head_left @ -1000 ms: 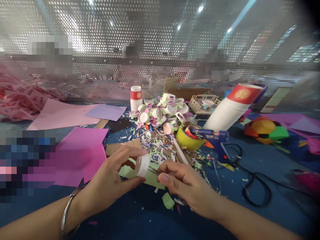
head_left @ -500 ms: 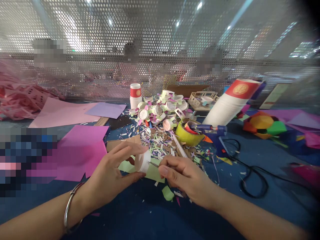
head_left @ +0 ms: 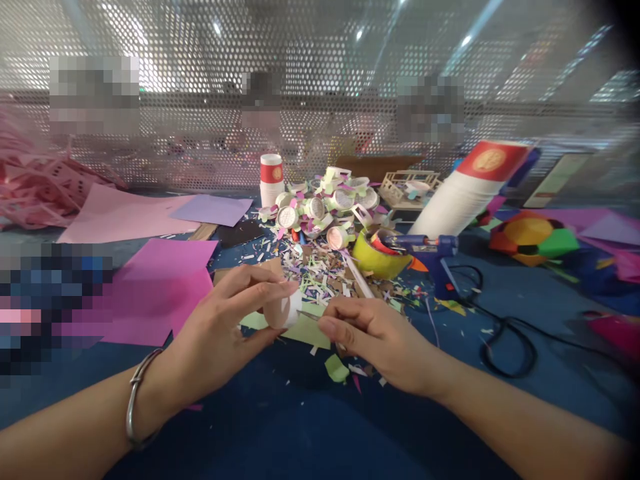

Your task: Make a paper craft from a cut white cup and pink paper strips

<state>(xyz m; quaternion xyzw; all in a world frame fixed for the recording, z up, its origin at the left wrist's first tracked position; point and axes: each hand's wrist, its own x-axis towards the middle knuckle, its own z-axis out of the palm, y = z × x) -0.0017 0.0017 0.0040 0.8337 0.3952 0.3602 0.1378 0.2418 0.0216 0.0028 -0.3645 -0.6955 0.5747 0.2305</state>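
Note:
Between the thumb and fingers of my left hand [head_left: 230,313] is a small white paper cup piece [head_left: 289,308], held on its side. My right hand [head_left: 373,340] pinches a thin pointed metal tool [head_left: 310,315]; its tip meets or nearly meets the side of the cup piece. Most of the tool is hidden in my fingers, so its kind does not show. Under the hands lies a light green paper sheet [head_left: 307,331]. A heap of cut cup pieces with green and purple paper tabs [head_left: 325,207] lies beyond, with paper scraps [head_left: 320,272] in front of it.
A yellow-green bowl [head_left: 377,260] with a blue glue gun [head_left: 435,257] against it stands right of the scraps. Its black cable [head_left: 533,343] loops rightward. Stacked paper cups [head_left: 450,203] lean behind. Magenta sheets [head_left: 165,280] lie left. A perforated metal screen [head_left: 320,67] closes the back.
The view has shifted slightly, with the table things sitting a little higher. My left hand's fingers have moved a little on the cup piece. Both hands keep their hold.

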